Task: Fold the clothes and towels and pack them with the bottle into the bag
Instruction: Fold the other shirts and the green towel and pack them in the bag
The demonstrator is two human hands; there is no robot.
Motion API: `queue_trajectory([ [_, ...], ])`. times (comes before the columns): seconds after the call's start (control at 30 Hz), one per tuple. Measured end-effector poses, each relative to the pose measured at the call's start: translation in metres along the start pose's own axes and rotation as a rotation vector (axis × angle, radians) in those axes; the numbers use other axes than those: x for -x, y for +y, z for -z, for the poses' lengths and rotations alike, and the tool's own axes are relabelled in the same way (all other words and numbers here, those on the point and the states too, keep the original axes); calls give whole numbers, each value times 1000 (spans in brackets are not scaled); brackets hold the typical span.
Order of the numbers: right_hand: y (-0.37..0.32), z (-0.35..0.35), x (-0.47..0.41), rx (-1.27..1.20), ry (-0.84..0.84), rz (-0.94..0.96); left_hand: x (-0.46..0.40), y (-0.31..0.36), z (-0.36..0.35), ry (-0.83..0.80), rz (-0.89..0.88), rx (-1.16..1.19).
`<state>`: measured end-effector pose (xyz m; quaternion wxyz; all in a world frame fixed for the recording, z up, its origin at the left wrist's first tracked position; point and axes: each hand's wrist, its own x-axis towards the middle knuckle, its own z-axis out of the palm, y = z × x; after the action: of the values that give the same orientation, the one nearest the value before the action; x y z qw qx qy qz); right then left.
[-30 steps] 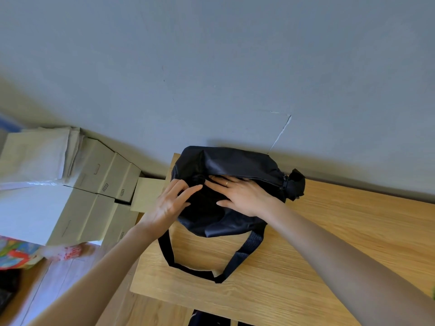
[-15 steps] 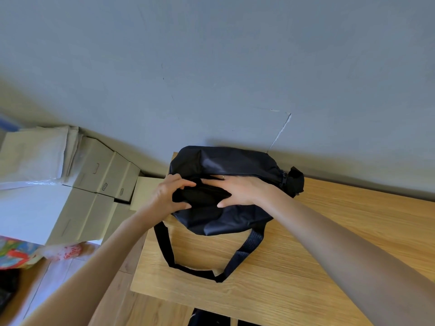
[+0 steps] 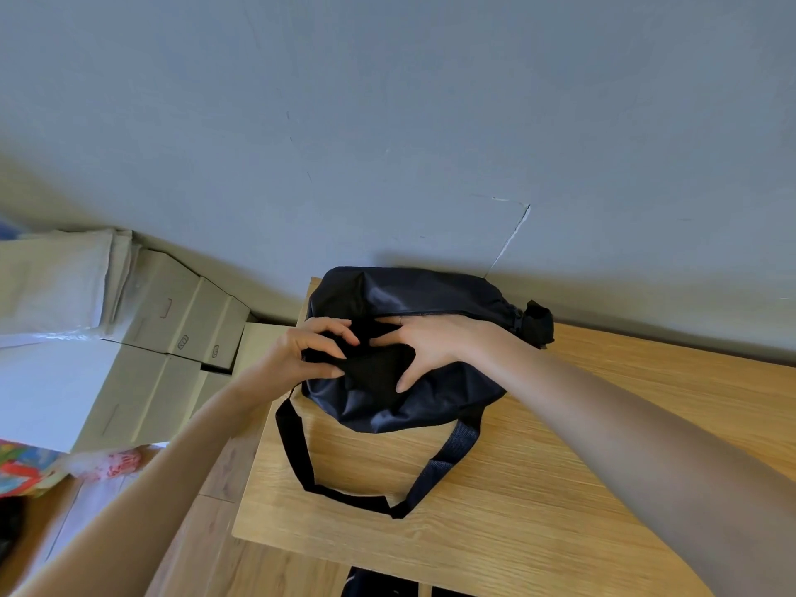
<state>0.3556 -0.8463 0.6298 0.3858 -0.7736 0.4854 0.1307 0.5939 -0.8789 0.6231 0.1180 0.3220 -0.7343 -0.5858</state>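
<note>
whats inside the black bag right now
Only dark fabric shows in the black bag at its opening, where the left hand grips and the right hand presses. The contents are covered.

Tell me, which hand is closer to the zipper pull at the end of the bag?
Right. The right hand rests on the bag nearer the zipper pull; the left hand grips the opposite end.

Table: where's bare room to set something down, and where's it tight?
Free: the wood right of the bag, out along the table toward the wall; also the near strip in front of the strap loop, down to the table's front edge. Crowded: the far left corner, where the bag sits under the left hand and right hand.
</note>
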Motion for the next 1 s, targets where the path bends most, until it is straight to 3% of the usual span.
queue_trajectory([
  [0.13,-2,-1,-3,72,-41,-14,2,-3,5,-12,1,-43],
  [0.3,-6,-16,15,87,140,-12,9,-3,3,-2,55,-236],
  [0.47,-13,-36,44,154,288,-106,2,6,-6,94,-122,-523],
  [0.6,-13,-54,69,226,443,-195,-16,21,-26,-58,-224,-696],
  [0.8,-16,-72,88,335,635,-246,-46,41,-65,-400,-67,-1017],
  [1.0,-10,-86,105,314,833,-188,-52,32,-61,-431,-32,-981],
])
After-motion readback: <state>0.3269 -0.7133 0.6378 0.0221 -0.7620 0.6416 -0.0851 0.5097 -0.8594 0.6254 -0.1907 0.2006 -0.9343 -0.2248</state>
